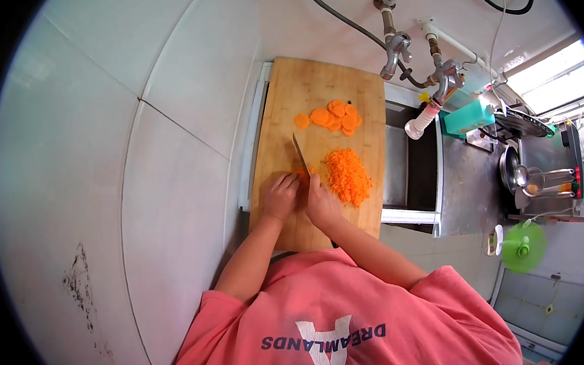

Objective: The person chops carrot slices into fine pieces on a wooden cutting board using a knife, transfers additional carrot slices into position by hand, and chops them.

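Observation:
My right hand [322, 201] is closed around a kitchen knife [301, 154], whose blade points away from me over the wooden cutting board [286, 89]. Just left of the blade, my left hand [281, 195] has its fingers bent down onto small orange carrot pieces [303, 173], partly hidden by the fingers and the knife. A heap of finely chopped carrot [349, 177] lies to the right of my right hand. Farther up the board rest several round carrot slices [336, 116], some overlapping.
A tiled wall [176, 149] runs close along the left side. The board spans a sink [394, 156] at its right, with metal taps [397, 49] above. Beyond are a teal container [468, 118], a pan [507, 168], metal utensils [539, 181] and a green fan [523, 247].

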### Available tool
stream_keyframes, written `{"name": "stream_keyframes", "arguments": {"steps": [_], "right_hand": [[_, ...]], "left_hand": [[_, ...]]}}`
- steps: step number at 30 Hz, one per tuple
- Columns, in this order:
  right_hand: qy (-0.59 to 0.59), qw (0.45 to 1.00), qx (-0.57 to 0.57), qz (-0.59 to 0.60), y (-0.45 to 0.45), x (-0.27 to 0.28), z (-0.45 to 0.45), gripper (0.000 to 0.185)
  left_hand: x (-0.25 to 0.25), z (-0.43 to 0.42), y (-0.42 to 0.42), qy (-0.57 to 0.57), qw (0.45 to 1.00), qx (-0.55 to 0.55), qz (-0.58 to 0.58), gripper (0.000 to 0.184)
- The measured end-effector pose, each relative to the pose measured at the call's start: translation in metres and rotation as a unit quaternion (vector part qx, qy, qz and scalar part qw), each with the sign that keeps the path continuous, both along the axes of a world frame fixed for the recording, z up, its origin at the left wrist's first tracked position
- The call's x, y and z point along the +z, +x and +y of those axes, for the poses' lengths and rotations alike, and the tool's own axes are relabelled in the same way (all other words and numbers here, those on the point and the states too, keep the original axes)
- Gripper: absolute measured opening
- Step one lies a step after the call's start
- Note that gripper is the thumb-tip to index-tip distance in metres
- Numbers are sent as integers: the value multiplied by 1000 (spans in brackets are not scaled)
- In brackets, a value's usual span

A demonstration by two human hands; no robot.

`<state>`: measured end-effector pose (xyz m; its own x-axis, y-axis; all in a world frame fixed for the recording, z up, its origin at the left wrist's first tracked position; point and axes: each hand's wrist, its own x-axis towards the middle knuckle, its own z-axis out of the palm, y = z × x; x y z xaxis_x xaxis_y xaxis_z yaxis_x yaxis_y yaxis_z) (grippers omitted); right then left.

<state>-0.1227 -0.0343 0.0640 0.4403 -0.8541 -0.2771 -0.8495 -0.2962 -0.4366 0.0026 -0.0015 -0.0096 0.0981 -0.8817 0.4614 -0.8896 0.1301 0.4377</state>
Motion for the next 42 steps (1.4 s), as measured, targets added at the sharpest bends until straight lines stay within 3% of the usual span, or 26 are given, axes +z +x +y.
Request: {"name": "stream_keyframes", "arguments": {"steps": [5,7,24,38,40,42], "right_hand": [[-32,999,-8,-34,-4,-6,-1,44],[26,995,-78,-48,-9,-4,-4,42],[4,999,-24,-41,-8,4,2,39],[14,999,-27,-15,-3,10,3,43],[32,999,-30,-13,0,20,3,30],[25,999,-23,-13,2,17,2,30]], "left_hand": [[7,-2,0,2,1000,-2,-3,19],[7,-1,0,4,1000,-2,-16,19],[8,0,1,30,1000,-6,-4,30],[4,-1,1,21,1000,-4,-4,27],[2,-1,1,20,1000,0,-4,26],[3,-1,3,13,1000,-3,-12,25]]}}
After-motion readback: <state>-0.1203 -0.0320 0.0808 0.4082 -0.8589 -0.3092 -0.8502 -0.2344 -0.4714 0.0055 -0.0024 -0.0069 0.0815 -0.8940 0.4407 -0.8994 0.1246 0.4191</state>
